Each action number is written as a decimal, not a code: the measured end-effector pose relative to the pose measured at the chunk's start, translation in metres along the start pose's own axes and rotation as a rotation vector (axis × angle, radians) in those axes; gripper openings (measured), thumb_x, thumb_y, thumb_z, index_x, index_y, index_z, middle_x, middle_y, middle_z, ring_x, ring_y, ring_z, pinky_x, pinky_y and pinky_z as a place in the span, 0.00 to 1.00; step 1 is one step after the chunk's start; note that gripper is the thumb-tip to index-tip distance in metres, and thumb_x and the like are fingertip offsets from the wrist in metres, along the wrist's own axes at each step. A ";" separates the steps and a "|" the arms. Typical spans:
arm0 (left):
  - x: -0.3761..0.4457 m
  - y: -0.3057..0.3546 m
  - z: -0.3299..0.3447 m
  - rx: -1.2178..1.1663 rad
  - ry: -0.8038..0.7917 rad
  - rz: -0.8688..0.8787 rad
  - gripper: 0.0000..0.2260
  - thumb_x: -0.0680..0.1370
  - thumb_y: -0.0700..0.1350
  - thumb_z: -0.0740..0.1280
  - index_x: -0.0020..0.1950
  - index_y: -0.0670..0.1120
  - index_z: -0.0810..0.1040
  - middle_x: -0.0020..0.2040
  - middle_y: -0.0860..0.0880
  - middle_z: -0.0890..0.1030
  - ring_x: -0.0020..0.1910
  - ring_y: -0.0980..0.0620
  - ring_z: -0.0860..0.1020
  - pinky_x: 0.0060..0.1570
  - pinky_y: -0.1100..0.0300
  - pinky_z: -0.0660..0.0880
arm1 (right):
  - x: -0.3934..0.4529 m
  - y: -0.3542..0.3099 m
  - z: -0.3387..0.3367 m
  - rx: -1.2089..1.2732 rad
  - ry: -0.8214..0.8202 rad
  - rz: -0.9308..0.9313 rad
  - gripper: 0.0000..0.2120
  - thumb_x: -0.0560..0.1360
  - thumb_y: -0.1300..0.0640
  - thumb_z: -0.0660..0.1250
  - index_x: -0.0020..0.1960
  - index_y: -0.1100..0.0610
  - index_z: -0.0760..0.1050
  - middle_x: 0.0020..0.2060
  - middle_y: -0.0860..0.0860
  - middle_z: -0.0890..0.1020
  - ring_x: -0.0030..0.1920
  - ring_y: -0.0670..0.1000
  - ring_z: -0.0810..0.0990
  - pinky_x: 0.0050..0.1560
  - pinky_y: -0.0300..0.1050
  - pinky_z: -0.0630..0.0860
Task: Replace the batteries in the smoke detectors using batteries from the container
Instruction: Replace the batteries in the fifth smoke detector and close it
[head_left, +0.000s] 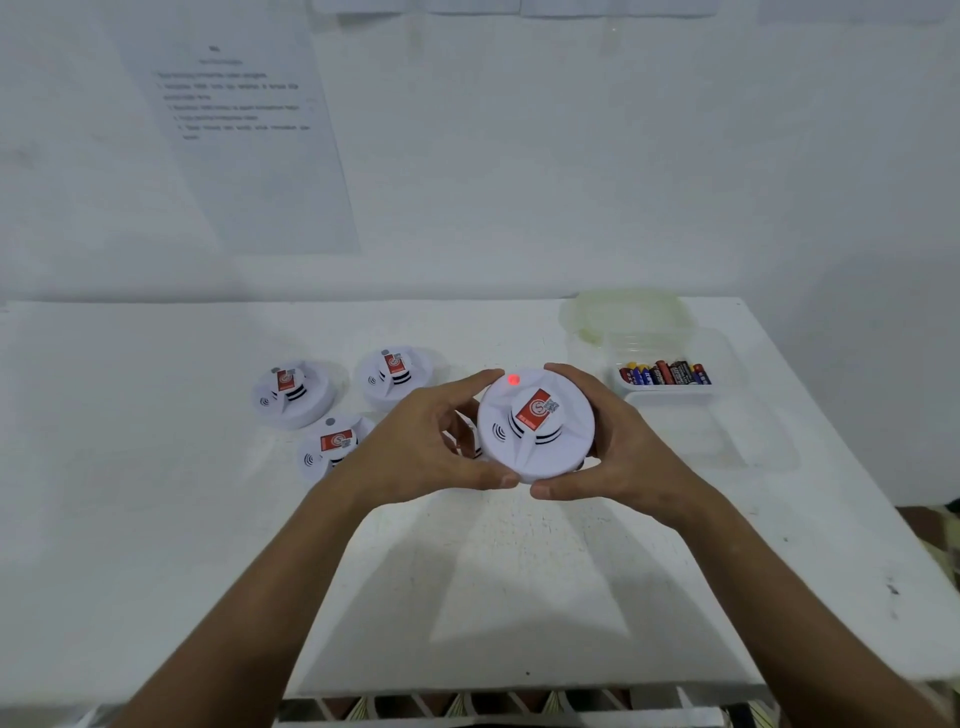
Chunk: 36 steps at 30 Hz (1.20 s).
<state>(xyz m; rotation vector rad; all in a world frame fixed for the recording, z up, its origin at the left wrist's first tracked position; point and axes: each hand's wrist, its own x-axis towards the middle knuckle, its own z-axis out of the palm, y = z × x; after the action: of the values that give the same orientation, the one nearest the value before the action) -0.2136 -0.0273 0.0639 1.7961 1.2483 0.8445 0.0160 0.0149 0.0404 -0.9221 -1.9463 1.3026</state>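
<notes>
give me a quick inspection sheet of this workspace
surface: white table, scuffed, small dark marks at right
job's things: held smoke detector with red light on; three more detectors lying at left; clear container holding batteries; its lid lies behind
clutter: nothing seen
grips: left hand and right hand both grip the held detector's rim
cables: nothing seen
surroundings: white wall, printed sheet taped up

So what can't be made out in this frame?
- Head view: the underside and battery bay of the held white round smoke detector face away.
- Printed paper sheet on the wall: text blurred.
- Batteries in the clear plastic container: labels too small, count unclear.
- Something behind the left hand: mostly hidden.
</notes>
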 end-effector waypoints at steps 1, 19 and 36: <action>0.000 -0.001 -0.001 0.008 0.002 -0.004 0.34 0.67 0.45 0.79 0.70 0.58 0.70 0.48 0.59 0.82 0.38 0.55 0.77 0.40 0.61 0.79 | 0.000 0.000 0.001 0.005 0.002 0.001 0.45 0.62 0.66 0.82 0.73 0.51 0.66 0.64 0.40 0.77 0.66 0.47 0.76 0.59 0.42 0.79; 0.001 -0.016 -0.016 0.057 0.037 -0.032 0.34 0.68 0.48 0.78 0.71 0.59 0.69 0.49 0.61 0.81 0.43 0.56 0.78 0.42 0.66 0.79 | 0.017 0.002 0.011 0.028 -0.015 0.014 0.48 0.61 0.67 0.82 0.75 0.51 0.62 0.65 0.37 0.75 0.67 0.42 0.74 0.58 0.36 0.77; 0.023 -0.024 -0.013 0.034 0.038 -0.026 0.34 0.68 0.49 0.78 0.71 0.60 0.69 0.53 0.57 0.82 0.47 0.51 0.79 0.46 0.56 0.82 | 0.031 0.002 -0.005 0.008 -0.040 0.024 0.46 0.62 0.68 0.81 0.71 0.47 0.63 0.61 0.30 0.76 0.64 0.38 0.75 0.55 0.33 0.76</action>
<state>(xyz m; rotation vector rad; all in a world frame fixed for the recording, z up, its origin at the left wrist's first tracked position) -0.2284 0.0024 0.0517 1.7939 1.3147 0.8513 0.0027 0.0433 0.0430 -0.9247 -1.9642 1.3515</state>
